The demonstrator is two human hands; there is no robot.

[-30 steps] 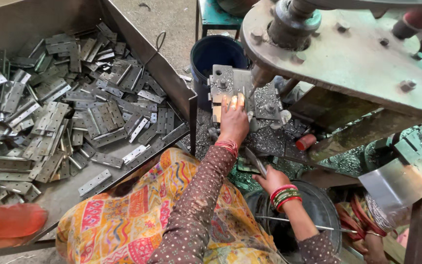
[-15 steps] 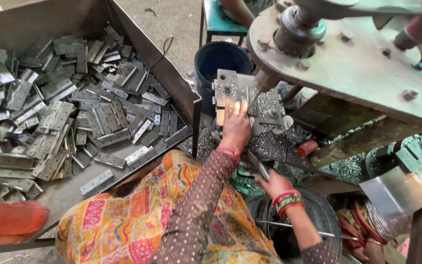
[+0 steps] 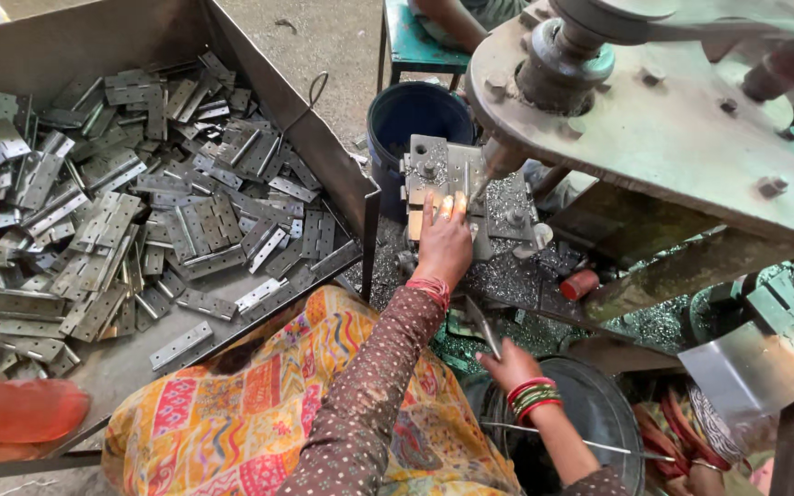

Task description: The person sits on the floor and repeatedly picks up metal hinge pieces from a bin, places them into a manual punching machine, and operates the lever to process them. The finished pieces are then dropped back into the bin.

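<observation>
a metal piece is being seated on the press die block (image 3: 448, 179) by the flat, open left hand (image 3: 443, 243); nothing is gripped. a thin metal tool (image 3: 482, 326) is pinched in the right hand (image 3: 507, 366). next, the fingers likely need clearing from under the punch

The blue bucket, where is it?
In the head view the blue bucket stands top middle, between the tray of metal plates and the press, just beyond the left hand.

Workshop surroundings beside a heavy press

A large grey sheet-metal bin (image 3: 323, 156) is filled with flat grey hinge plates (image 3: 140, 230). A dark blue plastic bucket (image 3: 413, 119) is set beyond it, and a teal stool (image 3: 415, 41) is seen behind.
</observation>
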